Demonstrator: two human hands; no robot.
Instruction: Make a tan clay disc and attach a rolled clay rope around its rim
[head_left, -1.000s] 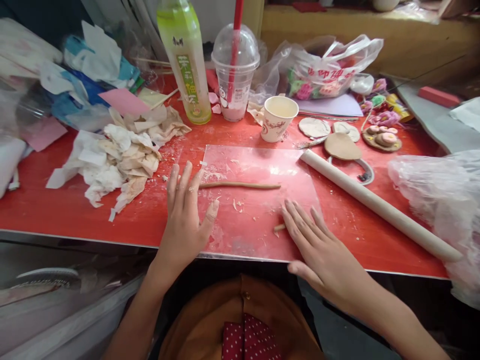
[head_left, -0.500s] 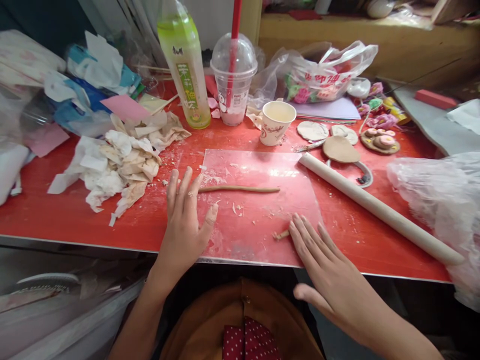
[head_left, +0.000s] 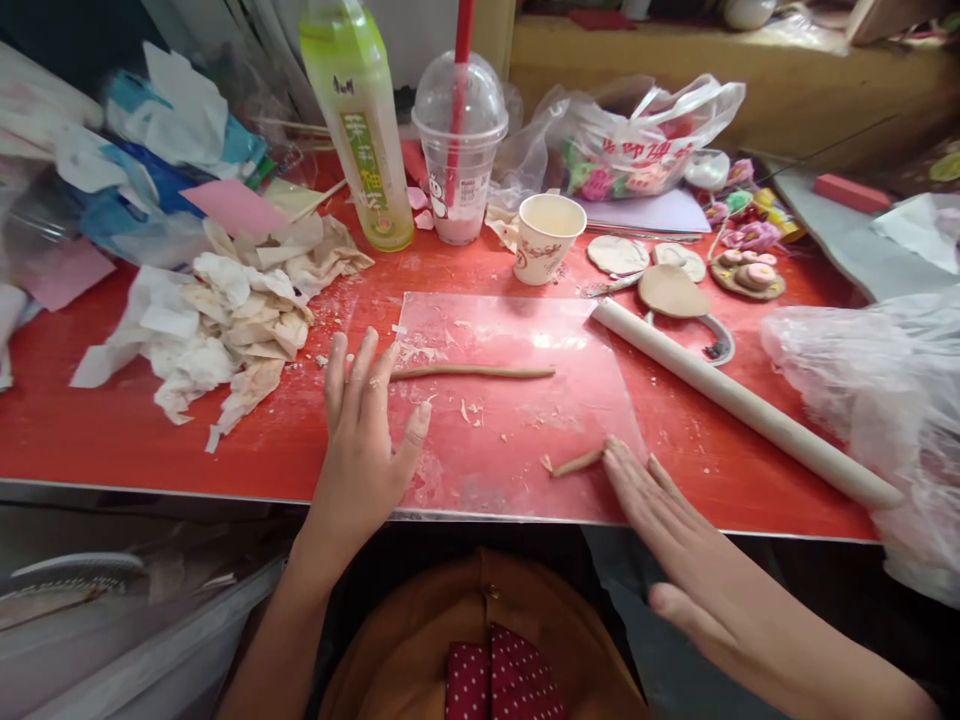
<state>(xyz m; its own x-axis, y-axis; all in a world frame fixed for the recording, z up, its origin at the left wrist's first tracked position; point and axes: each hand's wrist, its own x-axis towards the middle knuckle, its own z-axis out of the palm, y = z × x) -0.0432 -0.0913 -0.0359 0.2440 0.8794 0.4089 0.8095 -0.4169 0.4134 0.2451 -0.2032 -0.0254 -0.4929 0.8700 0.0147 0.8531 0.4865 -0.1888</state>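
Note:
A long thin roll of brown clay [head_left: 480,371] lies across the clear plastic sheet [head_left: 510,500]. My left hand [head_left: 364,425] rests at the sheet's left side, fingers spread, with its fingertips by the left end of that roll. A shorter clay roll [head_left: 577,463] lies near the sheet's front right. My right hand [head_left: 667,525] is flat with fingers stretched out, its fingertips at the right end of the short roll. Whether they press on it I cannot tell. Small clay crumbs and shavings [head_left: 466,410] are scattered on the sheet.
A grey rolling tube [head_left: 750,405] lies slanting on the right, beside clay discs [head_left: 673,290]. Behind stand a paper cup [head_left: 550,240], a plastic cup with straw [head_left: 459,150] and a green bottle [head_left: 364,140]. Crumpled tissues [head_left: 240,330] lie left, plastic bags [head_left: 862,390] right.
My right hand has slid to the right and back, uncovering more of the short clay roll. My left hand stays in about the same place. The view has shifted slightly.

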